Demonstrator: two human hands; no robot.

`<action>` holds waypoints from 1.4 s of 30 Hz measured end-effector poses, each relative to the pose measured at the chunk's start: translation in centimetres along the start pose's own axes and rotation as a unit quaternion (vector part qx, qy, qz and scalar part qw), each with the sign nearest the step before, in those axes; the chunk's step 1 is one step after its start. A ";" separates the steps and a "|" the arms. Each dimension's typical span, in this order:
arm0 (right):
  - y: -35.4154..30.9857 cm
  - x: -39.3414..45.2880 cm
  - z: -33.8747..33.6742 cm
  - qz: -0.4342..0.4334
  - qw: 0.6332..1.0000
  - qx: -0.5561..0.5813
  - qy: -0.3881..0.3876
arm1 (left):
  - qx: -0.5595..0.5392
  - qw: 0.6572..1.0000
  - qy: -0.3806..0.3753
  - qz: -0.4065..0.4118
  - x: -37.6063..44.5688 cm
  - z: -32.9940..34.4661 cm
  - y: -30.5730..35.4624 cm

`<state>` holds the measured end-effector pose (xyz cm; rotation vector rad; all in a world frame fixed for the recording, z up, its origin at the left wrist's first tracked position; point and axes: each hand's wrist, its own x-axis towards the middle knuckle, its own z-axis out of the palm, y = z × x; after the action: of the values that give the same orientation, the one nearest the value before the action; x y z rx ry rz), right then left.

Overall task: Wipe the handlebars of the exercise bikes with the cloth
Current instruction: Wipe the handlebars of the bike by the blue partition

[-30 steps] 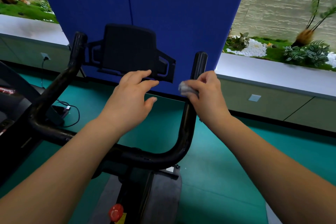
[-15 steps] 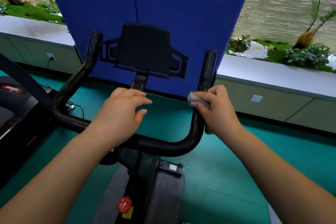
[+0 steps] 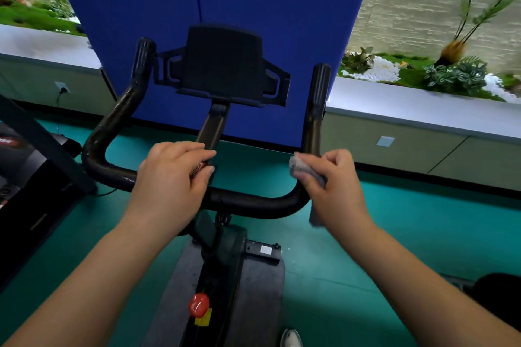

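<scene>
- A person's right hand (image 3: 335,186) grips a crumpled grey cloth (image 3: 303,167) against the lower part of the right upright of a black exercise-bike handlebar (image 3: 253,201), just above the bend where that upright meets the crossbar; the fingers curl round cloth and bar together.
- A loose end of the cloth hangs below the hand, beside the bend.
- The left hand (image 3: 172,180) rests on the middle of the crossbar, where the stem of the black device holder (image 3: 222,65) meets it; its fingers lie nearly straight over the bar, and it cannot be told whether the thumb wraps underneath.
- The handlebar's left upright (image 3: 132,93) stands free of both hands, curving up and away from the crossbar.
- A red knob (image 3: 198,304) sits on the bike frame (image 3: 225,248) below the handlebar, with a yellow label just under it.
- A blue padded panel (image 3: 253,8) stands behind the bike on the green floor (image 3: 423,234).
- A grey ledge (image 3: 423,104) runs to either side of the panel, with plants and white pebbles (image 3: 380,69) beyond it on the right.
- Part of a dark machine (image 3: 25,166) fills the left edge of the view.
- The toe of a shoe (image 3: 290,338) shows at the bottom edge, right of the frame.
</scene>
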<state>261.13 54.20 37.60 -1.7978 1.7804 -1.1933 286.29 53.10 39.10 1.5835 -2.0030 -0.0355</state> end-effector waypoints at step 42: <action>-4.5 -4.7 5.8 -0.225 0.963 -0.151 0.002 | -0.004 1.000 0.023 -0.010 -4.1 0.4 -1.5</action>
<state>269.00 57.51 36.07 -2.4783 1.6790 -1.1181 287.96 56.18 36.50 1.5851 -1.9509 -0.0142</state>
